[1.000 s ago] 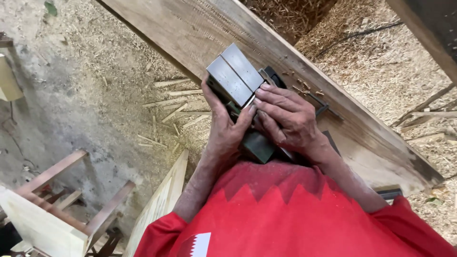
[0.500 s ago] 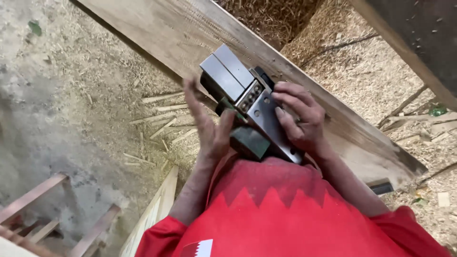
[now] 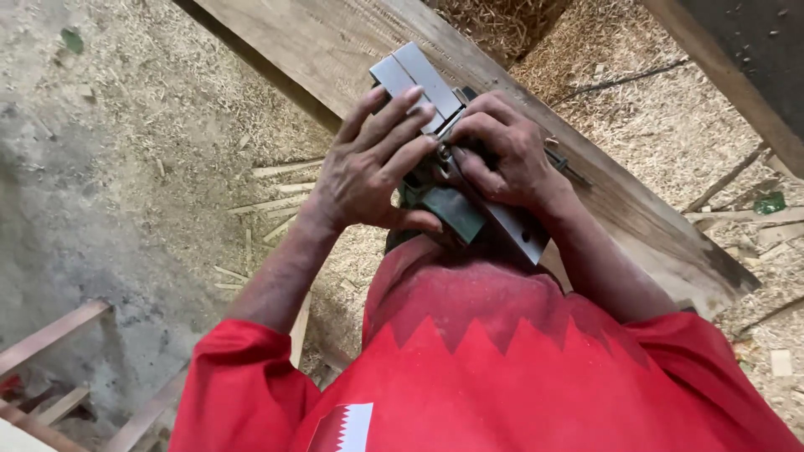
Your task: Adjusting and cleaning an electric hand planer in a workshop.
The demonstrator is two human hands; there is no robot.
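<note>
An electric hand planer (image 3: 469, 213) with a grey metal sole and green body is turned sole-up against my chest, above a long wooden plank (image 3: 335, 50). My left hand (image 3: 373, 163) lies across the planer's front sole plate, fingers spread over it and the thumb under the body. My right hand (image 3: 507, 151) presses its fingertips at the gap between the two sole plates, where the blade drum sits. A small metal tool or key pokes out beside my right wrist (image 3: 569, 167); what it is I cannot tell.
Wood shavings and sawdust cover the concrete floor (image 3: 126, 167). Thin wood offcuts (image 3: 276, 188) lie left of my left forearm. A wooden frame (image 3: 59, 360) stands at lower left. A dark beam (image 3: 737, 59) crosses the upper right corner.
My left hand, open beside the planer half a second ago, has come back onto its front sole plate. My right hand slid forward to the blade gap. The view shifted slightly left.
</note>
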